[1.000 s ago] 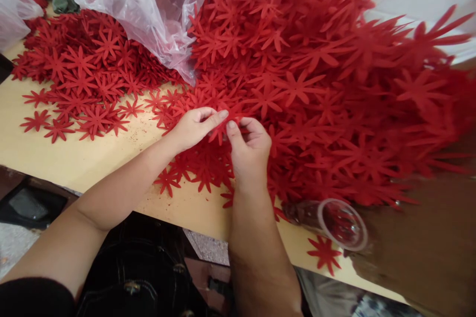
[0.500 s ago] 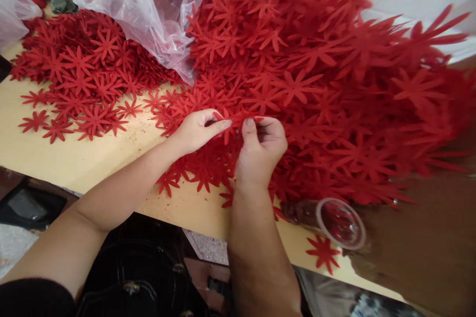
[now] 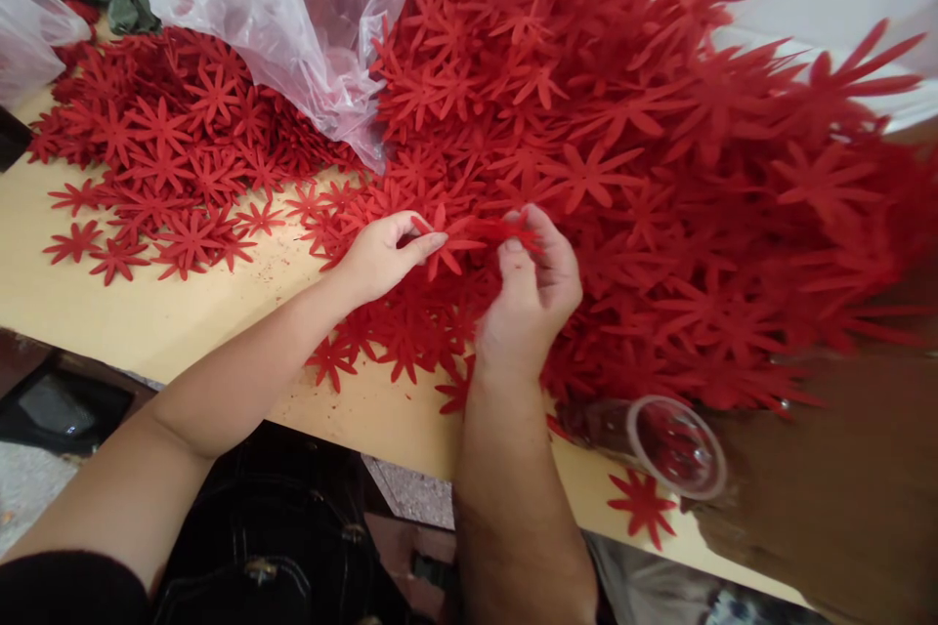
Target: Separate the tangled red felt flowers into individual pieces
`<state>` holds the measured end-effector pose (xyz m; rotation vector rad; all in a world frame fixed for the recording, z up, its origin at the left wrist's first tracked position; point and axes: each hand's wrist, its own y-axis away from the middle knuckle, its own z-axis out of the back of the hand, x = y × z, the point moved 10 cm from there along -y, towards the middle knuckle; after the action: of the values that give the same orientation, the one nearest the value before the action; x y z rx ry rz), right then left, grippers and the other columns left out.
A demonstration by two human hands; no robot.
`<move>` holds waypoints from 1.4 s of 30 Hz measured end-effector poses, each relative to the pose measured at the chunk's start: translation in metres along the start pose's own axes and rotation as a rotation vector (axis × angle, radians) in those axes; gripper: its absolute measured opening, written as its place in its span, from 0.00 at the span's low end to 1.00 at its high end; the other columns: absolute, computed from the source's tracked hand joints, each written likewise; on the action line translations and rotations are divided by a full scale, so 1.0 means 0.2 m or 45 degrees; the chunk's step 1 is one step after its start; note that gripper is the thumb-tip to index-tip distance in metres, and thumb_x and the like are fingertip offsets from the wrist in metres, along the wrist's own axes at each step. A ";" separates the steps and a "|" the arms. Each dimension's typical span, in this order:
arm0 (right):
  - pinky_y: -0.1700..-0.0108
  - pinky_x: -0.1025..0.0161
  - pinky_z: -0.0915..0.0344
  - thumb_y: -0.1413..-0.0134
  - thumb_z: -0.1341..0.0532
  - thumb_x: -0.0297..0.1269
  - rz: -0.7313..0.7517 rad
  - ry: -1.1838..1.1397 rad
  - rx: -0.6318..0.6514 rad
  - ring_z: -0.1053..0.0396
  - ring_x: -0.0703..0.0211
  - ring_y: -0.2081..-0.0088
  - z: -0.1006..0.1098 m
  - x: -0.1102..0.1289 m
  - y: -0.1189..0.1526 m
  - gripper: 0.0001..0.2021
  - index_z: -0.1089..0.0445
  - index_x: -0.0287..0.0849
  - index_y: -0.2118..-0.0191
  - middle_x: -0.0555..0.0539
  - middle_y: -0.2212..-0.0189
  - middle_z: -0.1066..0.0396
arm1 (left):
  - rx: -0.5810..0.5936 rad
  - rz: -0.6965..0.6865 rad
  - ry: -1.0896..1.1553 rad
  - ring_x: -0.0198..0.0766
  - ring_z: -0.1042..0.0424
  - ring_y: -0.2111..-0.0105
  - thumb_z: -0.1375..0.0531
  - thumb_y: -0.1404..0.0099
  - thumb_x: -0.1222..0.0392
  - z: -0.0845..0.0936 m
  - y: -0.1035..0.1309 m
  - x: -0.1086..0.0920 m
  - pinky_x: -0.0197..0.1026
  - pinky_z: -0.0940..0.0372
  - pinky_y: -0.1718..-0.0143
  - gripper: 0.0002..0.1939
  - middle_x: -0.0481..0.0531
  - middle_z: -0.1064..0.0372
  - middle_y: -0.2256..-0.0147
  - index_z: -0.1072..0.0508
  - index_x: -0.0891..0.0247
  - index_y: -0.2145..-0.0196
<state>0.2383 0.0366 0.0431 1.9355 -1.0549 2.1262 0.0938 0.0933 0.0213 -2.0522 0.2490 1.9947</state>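
My left hand pinches a petal of a red flower-shaped piece between thumb and fingers. To its right, my right hand is closed on another red piece, which is partly blurred between thumb and fingertips. Both hands are above the front of a big heap of red flower-shaped pieces. A smaller heap of the same pieces lies on the left side of the pale table.
A clear plastic bag rests between the heaps. A clear plastic cup lies on its side at the lower right, near a single red piece. Brown material is at the right, green cloth at the upper left.
My right hand has moved slightly right, away from my left hand, with its fingers loosened a little. The flower-shaped piece at my left fingertips now shows more of its petals.
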 end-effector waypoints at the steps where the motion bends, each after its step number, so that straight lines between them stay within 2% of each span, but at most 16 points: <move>1: 0.46 0.49 0.38 0.49 0.41 0.43 0.005 -0.003 0.016 0.33 0.55 0.51 -0.01 0.01 0.01 0.18 0.32 0.45 0.53 0.45 0.54 0.31 | -0.017 0.004 -0.012 0.27 0.44 0.78 0.42 0.41 0.56 0.01 0.00 0.01 0.35 0.45 0.71 0.12 0.42 0.43 0.80 0.38 0.64 0.77; 4: 0.44 0.51 0.40 0.49 0.41 0.44 0.036 0.017 0.105 0.34 0.56 0.49 -0.05 0.04 0.02 0.17 0.32 0.46 0.53 0.45 0.52 0.32 | -0.061 0.006 -0.024 0.27 0.45 0.77 0.43 0.42 0.50 0.02 0.00 0.02 0.35 0.46 0.72 0.16 0.42 0.44 0.79 0.38 0.64 0.78; 6: 0.45 0.52 0.39 0.51 0.39 0.44 0.021 0.002 0.168 0.34 0.56 0.50 -0.08 0.04 0.02 0.17 0.32 0.46 0.54 0.45 0.53 0.32 | -0.027 0.005 0.033 0.27 0.43 0.76 0.42 0.43 0.49 0.01 0.00 0.03 0.35 0.45 0.71 0.16 0.43 0.42 0.77 0.37 0.64 0.77; 9: 0.51 0.53 0.34 0.54 0.37 0.44 -0.092 -0.013 0.223 0.29 0.58 0.60 -0.12 0.01 0.03 0.14 0.29 0.42 0.62 0.46 0.63 0.28 | 0.048 0.008 0.084 0.28 0.40 0.74 0.41 0.44 0.48 -0.03 0.01 0.02 0.34 0.44 0.69 0.16 0.44 0.40 0.76 0.36 0.65 0.75; 12: 0.57 0.55 0.31 0.55 0.37 0.43 -0.152 0.034 0.238 0.29 0.60 0.68 -0.14 -0.01 0.04 0.11 0.29 0.39 0.70 0.47 0.71 0.27 | 0.030 0.031 -0.014 0.27 0.44 0.77 0.43 0.43 0.46 -0.02 0.02 0.01 0.34 0.46 0.72 0.18 0.43 0.43 0.79 0.38 0.65 0.78; 17: 0.61 0.56 0.31 0.54 0.38 0.43 -0.160 0.043 0.048 0.32 0.61 0.73 -0.05 -0.04 0.02 0.11 0.32 0.39 0.75 0.49 0.76 0.31 | 0.096 0.008 -0.022 0.26 0.44 0.78 0.43 0.42 0.51 -0.06 0.04 -0.02 0.34 0.46 0.72 0.15 0.42 0.42 0.79 0.36 0.66 0.76; 22: 0.63 0.55 0.30 0.55 0.38 0.42 -0.200 -0.088 -0.127 0.31 0.61 0.71 0.04 -0.13 -0.02 0.10 0.34 0.41 0.70 0.49 0.72 0.31 | 0.117 0.032 -0.056 0.27 0.40 0.76 0.39 0.45 0.56 -0.07 0.03 -0.02 0.36 0.42 0.67 0.11 0.42 0.40 0.78 0.36 0.66 0.76; 26: 0.69 0.58 0.30 0.59 0.37 0.41 -0.224 -0.085 -0.152 0.31 0.62 0.74 0.05 -0.15 -0.03 0.12 0.35 0.42 0.67 0.48 0.70 0.31 | 0.042 -0.058 -0.146 0.30 0.34 0.68 0.39 0.46 0.62 -0.03 0.02 -0.03 0.40 0.40 0.58 0.08 0.48 0.32 0.68 0.32 0.67 0.68; 30: 0.66 0.57 0.29 0.59 0.37 0.43 -0.211 -0.039 -0.056 0.29 0.60 0.71 0.00 -0.11 -0.03 0.13 0.35 0.41 0.67 0.48 0.72 0.31 | 0.007 -0.131 -0.220 0.33 0.33 0.63 0.40 0.45 0.63 0.00 0.00 -0.03 0.42 0.39 0.55 0.13 0.54 0.30 0.62 0.30 0.69 0.60; 33: 0.68 0.61 0.30 0.58 0.38 0.45 -0.264 -0.037 0.025 0.30 0.63 0.72 -0.04 -0.11 -0.02 0.14 0.34 0.40 0.67 0.49 0.72 0.31 | -0.118 -0.195 -0.286 0.33 0.32 0.62 0.42 0.42 0.62 0.07 -0.02 -0.05 0.41 0.37 0.56 0.14 0.56 0.31 0.59 0.30 0.68 0.58; 37: 0.75 0.68 0.35 0.58 0.39 0.50 -0.334 -0.012 0.003 0.36 0.69 0.79 -0.04 -0.12 -0.02 0.17 0.34 0.39 0.72 0.51 0.77 0.32 | -0.287 -0.273 -0.492 0.32 0.33 0.62 0.45 0.41 0.63 0.20 -0.03 -0.14 0.40 0.36 0.57 0.13 0.54 0.32 0.57 0.29 0.65 0.58; 40: 0.79 0.70 0.39 0.58 0.40 0.52 -0.347 -0.007 -0.019 0.41 0.71 0.83 -0.02 -0.11 -0.02 0.18 0.37 0.40 0.78 0.55 0.83 0.37 | -0.238 -0.361 -0.706 0.37 0.33 0.56 0.44 0.41 0.57 0.25 0.02 -0.25 0.45 0.37 0.53 0.16 0.55 0.33 0.54 0.31 0.64 0.55; 42: 0.80 0.70 0.41 0.57 0.40 0.52 -0.319 -0.023 -0.030 0.43 0.72 0.84 -0.01 -0.09 -0.03 0.18 0.37 0.40 0.78 0.56 0.85 0.40 | -0.110 -0.412 -0.916 0.44 0.38 0.47 0.41 0.44 0.49 0.24 0.10 -0.30 0.51 0.42 0.46 0.25 0.57 0.38 0.48 0.33 0.63 0.50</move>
<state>0.2429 0.0490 0.0287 1.9617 -0.7870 1.9567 0.0389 0.0859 0.0796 -1.1840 -0.2977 2.3775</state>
